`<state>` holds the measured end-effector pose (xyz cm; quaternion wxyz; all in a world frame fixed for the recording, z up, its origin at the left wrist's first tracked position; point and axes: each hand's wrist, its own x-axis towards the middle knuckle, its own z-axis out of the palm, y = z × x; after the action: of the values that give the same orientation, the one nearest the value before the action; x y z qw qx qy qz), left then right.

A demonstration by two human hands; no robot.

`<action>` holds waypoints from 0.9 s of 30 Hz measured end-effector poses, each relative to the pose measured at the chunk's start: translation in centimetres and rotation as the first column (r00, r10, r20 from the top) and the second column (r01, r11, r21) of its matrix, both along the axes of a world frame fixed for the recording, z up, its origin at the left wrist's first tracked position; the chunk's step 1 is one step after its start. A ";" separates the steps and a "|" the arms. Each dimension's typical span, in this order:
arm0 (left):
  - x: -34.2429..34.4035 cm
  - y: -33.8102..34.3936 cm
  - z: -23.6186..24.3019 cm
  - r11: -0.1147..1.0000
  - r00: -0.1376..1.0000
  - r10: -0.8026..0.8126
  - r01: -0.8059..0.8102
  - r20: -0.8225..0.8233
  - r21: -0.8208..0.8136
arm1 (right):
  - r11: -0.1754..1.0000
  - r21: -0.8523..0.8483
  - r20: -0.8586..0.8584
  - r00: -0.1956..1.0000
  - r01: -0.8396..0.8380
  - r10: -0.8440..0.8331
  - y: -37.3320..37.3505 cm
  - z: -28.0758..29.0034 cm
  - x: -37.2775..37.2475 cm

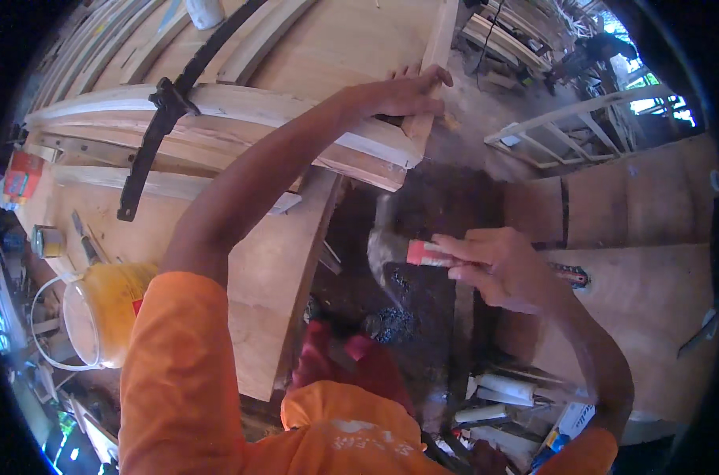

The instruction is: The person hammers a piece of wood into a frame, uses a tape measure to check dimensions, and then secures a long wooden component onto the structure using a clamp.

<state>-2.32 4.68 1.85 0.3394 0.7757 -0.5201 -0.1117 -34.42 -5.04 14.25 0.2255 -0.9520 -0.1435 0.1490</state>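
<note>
My right hand (pixel 502 269) grips a claw hammer (pixel 387 247) by its red and dark handle. The hammer's metal head points left, over the gap between the workbench and the boards on the right. My left hand (pixel 407 93) is laid over the near right corner of a wooden frame (pixel 375 142), its fingers curled about the end rail. That frame has several pale slats across a plywood panel (pixel 336 47). A dark metal bar clamp (pixel 155 119) lies across its long front rail, left of my left forearm.
A yellow bucket (pixel 118 305) on its side, a small tin (pixel 49 241) and a red box (pixel 23 178) are at the left. Large brown boards (pixel 644 293) stand at the right. A slatted wooden frame (pixel 565 131) lies behind them. Rolls and tools crowd the lower right.
</note>
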 end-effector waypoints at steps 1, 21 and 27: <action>0.0 0.0 -0.1 1.000 1.000 0.006 -0.006 0.006 -0.001 | 0.997 0.079 -0.023 1.000 -0.012 0.014 0.2 -0.1 0.1; -0.1 0.6 0.0 0.997 0.998 -0.069 0.069 0.004 -0.046 | 0.957 0.289 -0.222 0.971 -0.022 0.090 2.4 1.6 -0.3; -0.6 1.2 0.9 0.998 0.997 -0.062 0.062 -0.040 -0.022 | 0.895 0.358 -0.198 0.958 0.268 -0.208 3.0 1.5 -2.7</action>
<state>-2.95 5.88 2.72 0.3542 0.7533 -0.5380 -0.1326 -37.13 -2.04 15.72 0.4329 -0.8859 -0.0340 0.1629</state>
